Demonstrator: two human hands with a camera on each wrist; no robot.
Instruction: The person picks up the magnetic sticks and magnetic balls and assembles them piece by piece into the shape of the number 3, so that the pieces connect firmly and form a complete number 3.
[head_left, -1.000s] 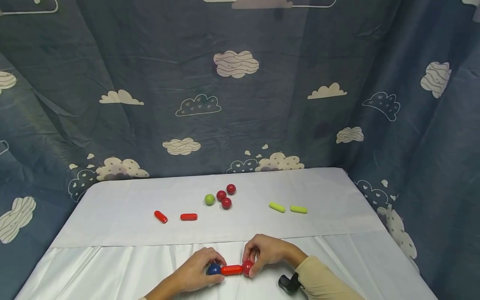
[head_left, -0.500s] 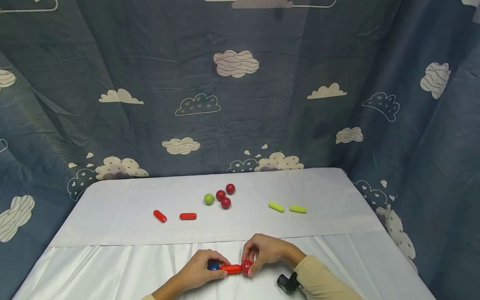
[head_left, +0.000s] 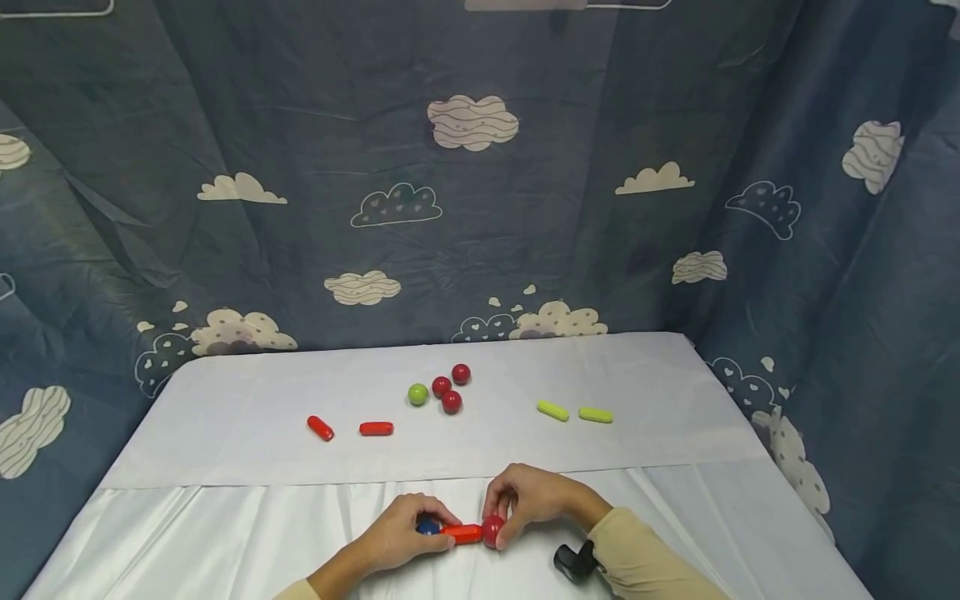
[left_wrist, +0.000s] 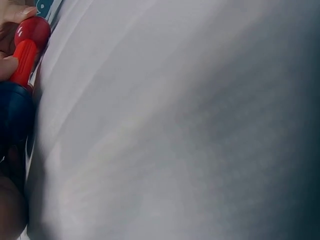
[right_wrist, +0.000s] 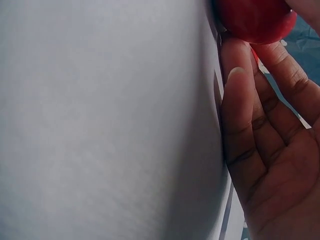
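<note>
Nearest, at the right, a black device sits by a tan sleeve. Just beyond, a row lies left to right on the white cloth: blue ball, stick, red ball, end against end; whether they are fixed together or only touching I cannot tell. The left hand has just shifted right: its fingers now cover most of the blue ball, which showed more fully a second ago, and thumb and fingers have closed on the stick's left end. The right hand pinches the red ball between thumb and fingers, much as before. My reading is that the left hold has passed from ball to stick, so the join with the red ball is now steadied from both sides. Farther off at left lie two red sticks, one slanted; at right, two lime sticks. Farther yet, near the middle, a green ball sits left of three red balls. A cloud-patterned curtain hangs behind.
</note>
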